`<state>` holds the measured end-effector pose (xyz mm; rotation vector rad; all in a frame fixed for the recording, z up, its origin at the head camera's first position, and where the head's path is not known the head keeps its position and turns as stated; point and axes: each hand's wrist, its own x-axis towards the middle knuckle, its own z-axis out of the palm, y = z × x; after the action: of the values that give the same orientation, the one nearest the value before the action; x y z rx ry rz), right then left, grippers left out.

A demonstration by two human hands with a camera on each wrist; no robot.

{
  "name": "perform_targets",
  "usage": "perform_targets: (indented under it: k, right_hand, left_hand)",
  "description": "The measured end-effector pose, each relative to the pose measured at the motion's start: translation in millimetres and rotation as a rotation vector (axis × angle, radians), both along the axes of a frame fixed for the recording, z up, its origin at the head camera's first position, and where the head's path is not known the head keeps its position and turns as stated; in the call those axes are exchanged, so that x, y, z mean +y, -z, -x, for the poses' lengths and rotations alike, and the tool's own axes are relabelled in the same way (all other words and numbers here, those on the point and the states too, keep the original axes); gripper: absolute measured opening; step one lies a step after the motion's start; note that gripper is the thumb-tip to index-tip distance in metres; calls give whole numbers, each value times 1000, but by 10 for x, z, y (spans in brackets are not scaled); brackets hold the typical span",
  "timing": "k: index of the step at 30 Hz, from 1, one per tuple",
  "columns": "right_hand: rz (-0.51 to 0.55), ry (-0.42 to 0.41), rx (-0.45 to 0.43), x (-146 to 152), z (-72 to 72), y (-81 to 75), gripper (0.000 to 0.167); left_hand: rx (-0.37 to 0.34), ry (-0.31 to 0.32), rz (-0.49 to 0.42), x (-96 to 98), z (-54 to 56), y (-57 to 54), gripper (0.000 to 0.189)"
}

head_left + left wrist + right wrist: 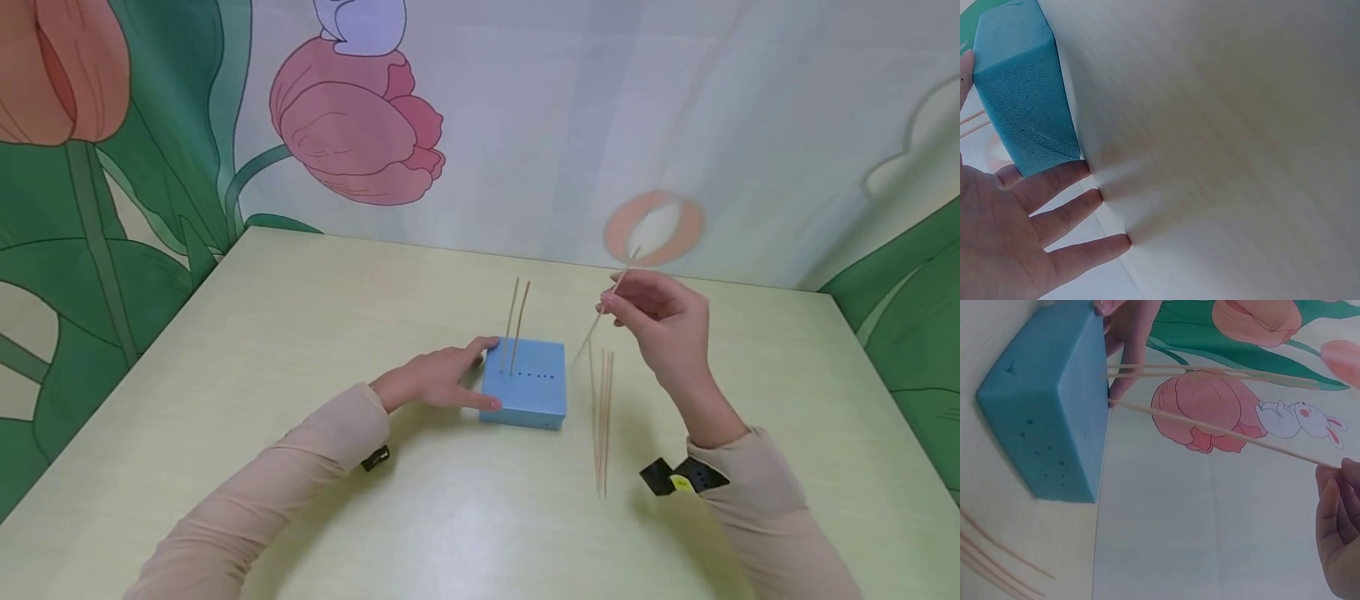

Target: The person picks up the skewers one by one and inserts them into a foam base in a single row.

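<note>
A blue foam block [525, 396] sits on the table, a row of small holes across its top. Two thin wooden skewers [511, 317] stand upright in the left part of that row. My left hand [438, 379] rests against the block's left side, thumb at the near corner and index finger at the far one. In the left wrist view its other fingers [1072, 215] are straight and spread. Right of the block, my right hand [675, 333] pinches another skewer [1229, 433] near its upper end. This skewer slants, its lower tip close to the block.
Several loose skewers [603, 417] lie on the pale table [450, 517] just right of the block. More holes [1044, 453] show in one side face of the block in the right wrist view. A curtain [525, 150] printed with flowers hangs behind the table.
</note>
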<state>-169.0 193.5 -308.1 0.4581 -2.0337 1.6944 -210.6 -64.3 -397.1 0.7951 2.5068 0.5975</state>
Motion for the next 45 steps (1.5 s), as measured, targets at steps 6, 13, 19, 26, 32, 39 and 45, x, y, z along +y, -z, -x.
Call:
perform_targets:
  k: [6, 13, 19, 26, 32, 39, 45]
  right_hand:
    - [7, -55, 56, -140, 24, 11, 12]
    - [-2, -96, 127, -276, 77, 45, 13]
    - [-32, -111, 169, -356, 127, 90, 14]
    - [-63, -114, 195, -420, 160, 124, 12]
    - [-99, -125, 201, -455, 185, 165, 12]
    - [-134, -135, 144, -484, 188, 282, 11]
    - [-189, -137, 103, -499, 164, 350, 11]
  left_hand:
    - [-4, -1, -6, 7, 3, 5, 93]
    - [-3, -2, 0, 13, -3, -13, 93]
    - [-3, 3, -7, 14, -2, -12, 93]
    - [3, 12, -12, 12, -5, -30, 92]
    - [1, 7, -4, 10, -2, -21, 92]
    - [-4, 3, 0, 9, 4, -16, 93]
    - [-5, 2, 1, 7, 5, -16, 93]
